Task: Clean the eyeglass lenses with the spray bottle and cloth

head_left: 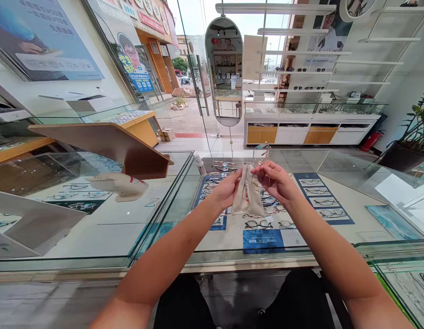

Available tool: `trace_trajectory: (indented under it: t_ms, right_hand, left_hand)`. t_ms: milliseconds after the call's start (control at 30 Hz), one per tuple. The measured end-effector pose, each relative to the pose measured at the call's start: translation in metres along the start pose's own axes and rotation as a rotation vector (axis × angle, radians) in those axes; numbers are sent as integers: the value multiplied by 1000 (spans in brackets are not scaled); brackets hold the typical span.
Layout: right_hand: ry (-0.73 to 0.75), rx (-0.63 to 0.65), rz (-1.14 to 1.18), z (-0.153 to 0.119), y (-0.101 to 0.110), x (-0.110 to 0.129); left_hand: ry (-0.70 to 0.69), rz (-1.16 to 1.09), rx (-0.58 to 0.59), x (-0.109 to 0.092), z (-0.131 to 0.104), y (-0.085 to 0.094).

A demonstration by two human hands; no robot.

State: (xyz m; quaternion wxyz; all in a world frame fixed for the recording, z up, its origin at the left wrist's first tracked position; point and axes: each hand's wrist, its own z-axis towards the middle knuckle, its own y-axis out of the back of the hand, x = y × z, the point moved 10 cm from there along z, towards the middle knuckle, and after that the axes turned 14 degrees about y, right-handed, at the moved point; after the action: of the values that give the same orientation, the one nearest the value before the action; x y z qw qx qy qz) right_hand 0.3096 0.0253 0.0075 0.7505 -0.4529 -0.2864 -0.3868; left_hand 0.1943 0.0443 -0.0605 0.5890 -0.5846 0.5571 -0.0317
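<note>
A beige cloth drawstring pouch [248, 197] with red print hangs upright above the glass counter. My left hand [228, 189] pinches its upper left edge. At its gathered top right, my right hand [275, 182] has thumb and fingers closed; whether they grip cloth or cord is too small to tell. Beneath the hands are several eyeglasses, partly hidden by the pouch, with a black-rimmed pair [258, 224] nearest me. A clear-lensed pair of glasses [262, 150] stands just beyond my right hand. Left of the glasses is a small white spray bottle [200, 165].
Another beige pouch [120, 185] lies on the left counter, by a brown wooden stand [139, 153]. Blue cards with eyeglasses [323, 201] are to the right, and a blue leaflet [263, 241] is in front. An oval mirror [224, 71] stands beyond the counter.
</note>
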Motion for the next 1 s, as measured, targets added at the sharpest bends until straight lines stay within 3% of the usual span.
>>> trace_trajectory:
  t_ms: [100, 300, 633, 867, 1000]
  right_hand:
    - [9, -24, -20, 2, 7, 6]
    - [10, -80, -45, 6, 22, 16]
    - [23, -124, -23, 9, 30, 20]
    - [47, -161, -16, 13, 39, 15]
    - [48, -179, -33, 13, 40, 10]
  left_hand:
    - [-3, 93, 46, 1, -2, -7]
    - [-226, 295, 70, -15, -18, -23]
    - [-369, 287, -184, -31, -15, 5]
    - [-605, 498, -257, -43, -37, -14]
    - [-585, 544, -291, -33, -42, -22]
